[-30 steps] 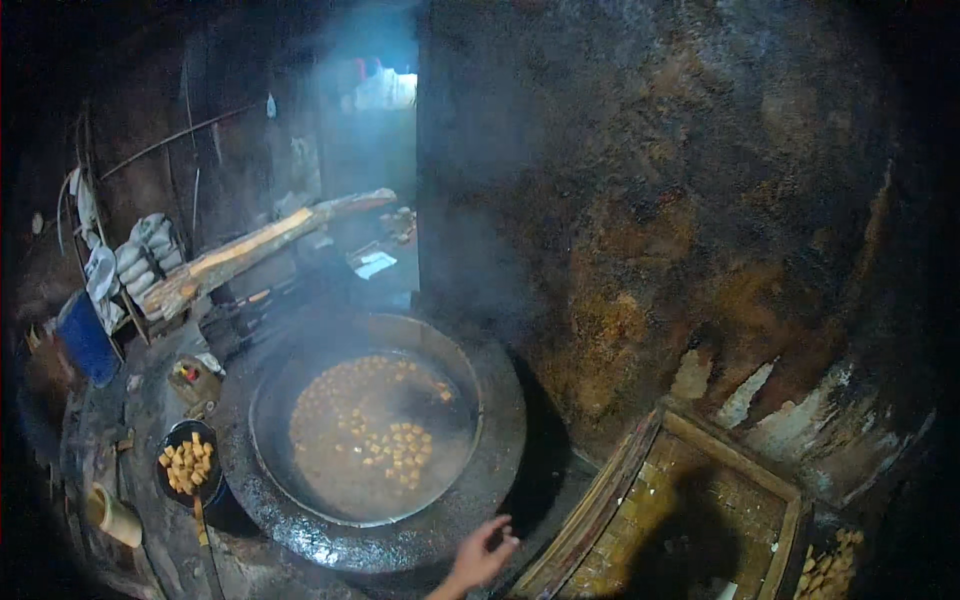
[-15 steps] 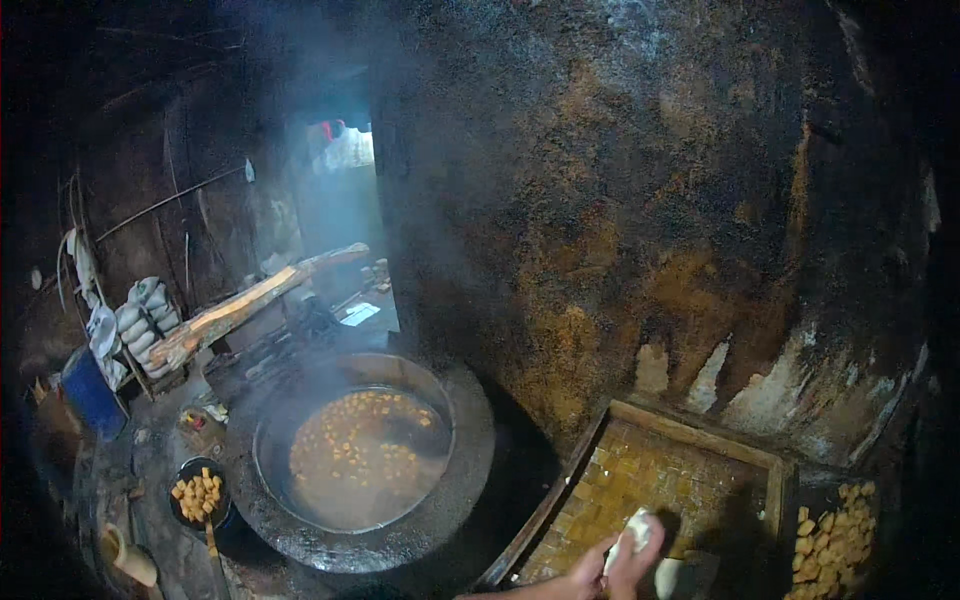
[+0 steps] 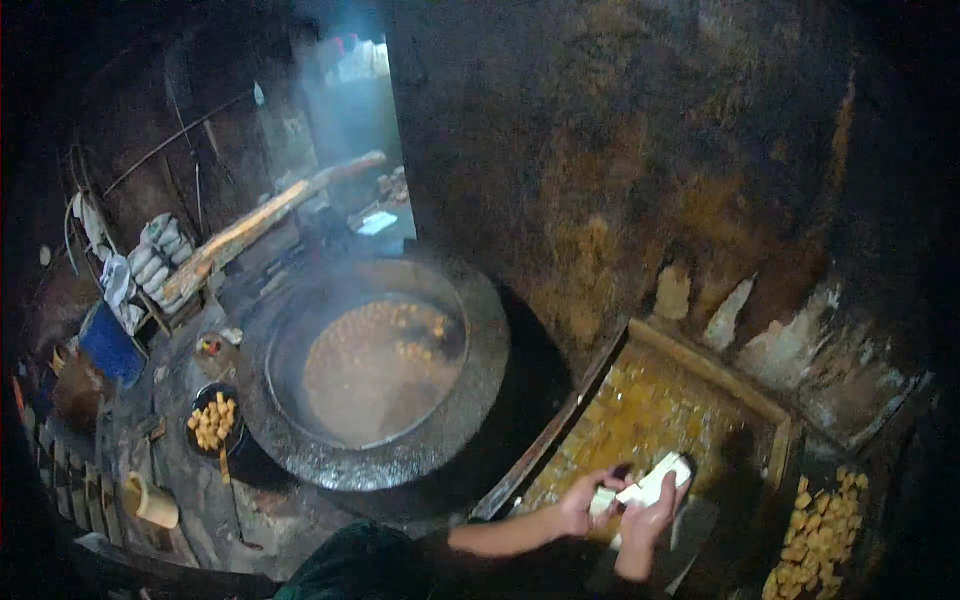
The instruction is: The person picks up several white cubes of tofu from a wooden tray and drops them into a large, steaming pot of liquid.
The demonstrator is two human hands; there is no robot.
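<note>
Both hands are above a wooden-framed tray (image 3: 712,375) with a woven, yellow-brown base. In my right hand (image 3: 650,518) lies a long white block of tofu (image 3: 657,482), with the fingers curled round its far end. My left hand (image 3: 577,505) is closed on a smaller white tofu piece (image 3: 602,501), close against the near end of the block. A small dark patch shows by the left fingertips; I cannot tell what it is. Below the hands, more white shows on the tray, partly hidden by them.
A large round cauldron (image 3: 462,330) of steaming liquid with floating golden cubes stands left of the tray. Beside it sits a dark pan of fried cubes (image 3: 212,420) with a long-handled ladle (image 3: 232,500). Fried pieces (image 3: 820,535) are heaped at far right. A log (image 3: 270,220) lies behind.
The view has tipped downward. My hands, before close together round the white tofu, are now slightly apart, with a smaller piece in the left and the longer block lying in the right.
</note>
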